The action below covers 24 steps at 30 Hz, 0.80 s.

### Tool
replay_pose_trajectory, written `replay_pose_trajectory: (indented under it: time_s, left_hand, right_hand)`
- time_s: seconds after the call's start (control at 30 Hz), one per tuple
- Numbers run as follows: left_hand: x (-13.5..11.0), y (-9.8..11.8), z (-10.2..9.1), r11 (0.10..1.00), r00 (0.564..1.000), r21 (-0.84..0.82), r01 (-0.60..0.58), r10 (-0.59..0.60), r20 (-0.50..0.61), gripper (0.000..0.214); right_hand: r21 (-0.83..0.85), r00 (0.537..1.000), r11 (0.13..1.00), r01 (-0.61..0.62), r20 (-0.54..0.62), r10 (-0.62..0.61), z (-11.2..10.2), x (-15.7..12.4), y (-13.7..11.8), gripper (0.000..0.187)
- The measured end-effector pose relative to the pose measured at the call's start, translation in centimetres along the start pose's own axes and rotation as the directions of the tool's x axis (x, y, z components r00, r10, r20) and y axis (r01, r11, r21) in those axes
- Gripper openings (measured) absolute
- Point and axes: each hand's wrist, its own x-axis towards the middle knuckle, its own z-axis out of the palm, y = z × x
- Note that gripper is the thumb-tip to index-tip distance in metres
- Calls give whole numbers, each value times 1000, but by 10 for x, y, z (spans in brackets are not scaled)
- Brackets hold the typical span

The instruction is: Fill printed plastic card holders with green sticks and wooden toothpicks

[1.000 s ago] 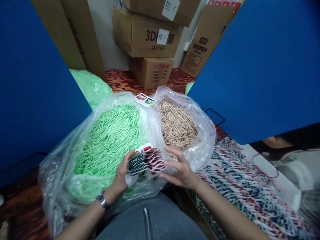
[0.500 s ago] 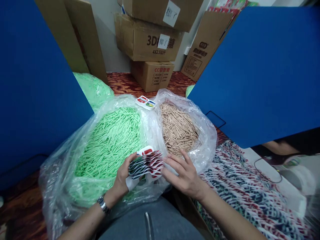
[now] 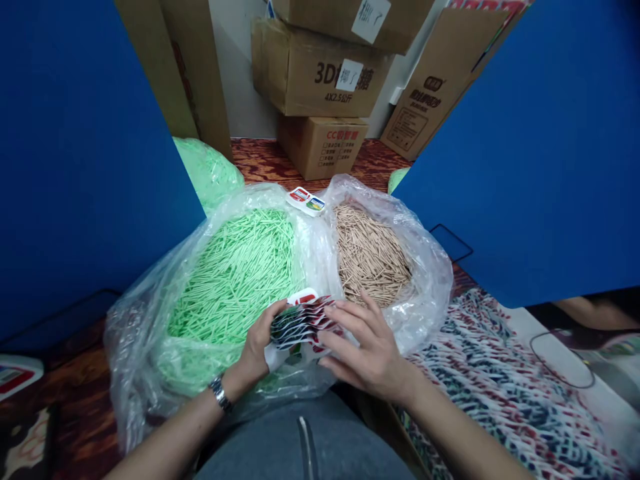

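A stack of small printed packages with wavy edges (image 3: 300, 324), dark at one end and red at the other, is between my hands. My left hand (image 3: 257, 343) is closed around its left end. The fingers of my right hand (image 3: 364, 343) lie over its right end, thumb side hidden. Under the stack, a bag of short green sticks (image 3: 240, 273) lies open on the left and a bag of short tan sticks (image 3: 373, 257) on the right. A white-edged card with red and blue pictures (image 3: 306, 201) rests between the bags.
Cardboard boxes (image 3: 325, 73) are stacked at the back. Blue panels stand at the left (image 3: 75, 167) and right (image 3: 530, 153). A large heap of red, white and blue packages (image 3: 490, 373) lies at the right. Another person's arm (image 3: 600, 313) shows beyond the right panel.
The view has shifted, so the scene sits further right. My right fingers have moved further over the stack's right end. My left hand keeps its hold.
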Motion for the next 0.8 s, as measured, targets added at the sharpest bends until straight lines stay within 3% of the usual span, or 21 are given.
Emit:
replay_pose_trajectory:
  time_s: [0.2, 0.4, 0.6, 0.8]
  left_hand:
    - [2, 4, -2, 1000, 1000, -11, -16, 16, 18, 57]
    - [1, 4, -2, 999, 1000, -29, -28, 28, 12, 61]
    - [3, 8, -1, 996, 996, -20, -93, 93, 11, 55]
    - [-1, -10, -2, 991, 991, 9, -133, 133, -34, 47]
  right_hand:
    - [69, 998, 997, 45, 50, -49, 16, 7, -11, 40]
    - [3, 990, 991, 137, 44, -136, 17, 5, -9, 34]
    - [-43, 997, 998, 35, 77, -32, 21, 17, -20, 17]
    - [-96, 995, 995, 38, 93, -29, 22, 22, -20, 18]
